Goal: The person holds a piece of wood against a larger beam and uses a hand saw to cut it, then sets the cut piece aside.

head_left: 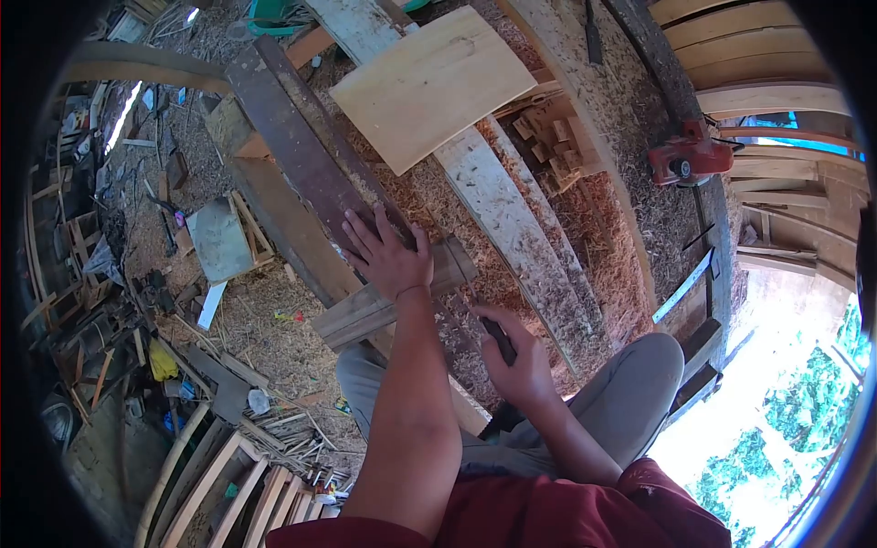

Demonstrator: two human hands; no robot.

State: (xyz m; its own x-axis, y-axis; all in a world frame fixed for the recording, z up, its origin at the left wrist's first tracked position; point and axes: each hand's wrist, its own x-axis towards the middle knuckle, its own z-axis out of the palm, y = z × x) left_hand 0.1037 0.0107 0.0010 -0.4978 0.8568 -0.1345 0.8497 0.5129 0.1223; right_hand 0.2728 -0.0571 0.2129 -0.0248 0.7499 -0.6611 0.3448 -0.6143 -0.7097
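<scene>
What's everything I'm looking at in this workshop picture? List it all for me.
short plank: one, grey-brown, across the dark beam
dark beam: one, dark brown, running from top left toward the person
pale board: one, light yellow, top centre
electric planer: one, red, upper right
small wood blocks: a pile, tan, right of the pale board
sawdust: reddish-tan, spread between the planks
dark object: one, black, kind unclear
left hand: open, flat on the short plank
right hand: closed round the dark object

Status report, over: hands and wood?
Left hand flat on short grey wooden block. Right hand shut on small dark tool. Block lies across dark brown beam, sawdust around.
</scene>
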